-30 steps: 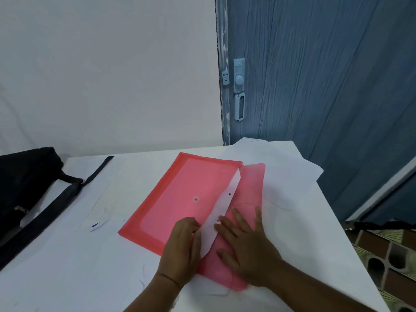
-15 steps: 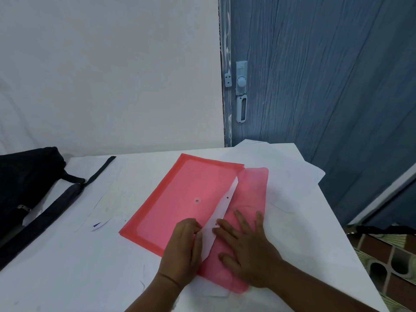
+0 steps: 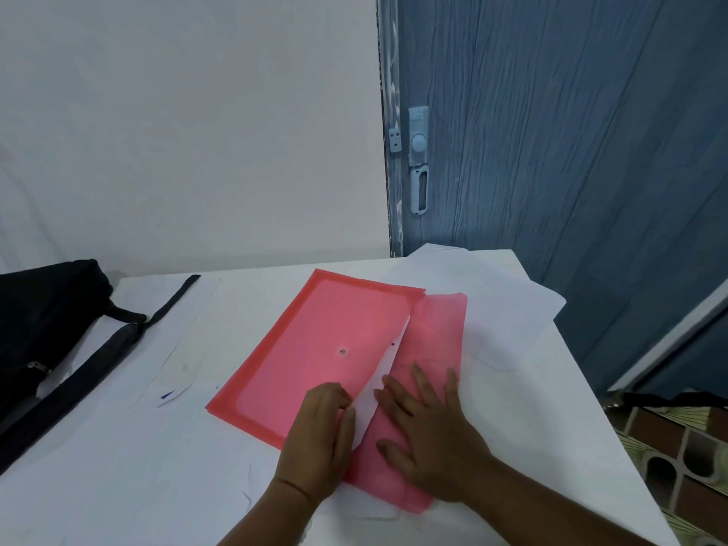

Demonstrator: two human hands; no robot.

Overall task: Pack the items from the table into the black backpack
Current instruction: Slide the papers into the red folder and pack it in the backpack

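White table (image 3: 118, 466) under a pale wall and blue door carries the red folder (image 3: 315, 348), its long axis running from the near edge away toward the door, flap (image 3: 433, 340) open to the right. Both hands sit at its near end: left hand (image 3: 319, 439) with fingers loosely bent on the body, right hand (image 3: 429, 431) spread flat, pressing the flap. Backpack (image 3: 43, 321) lies well apart to the left, so the left hand is nearer it.
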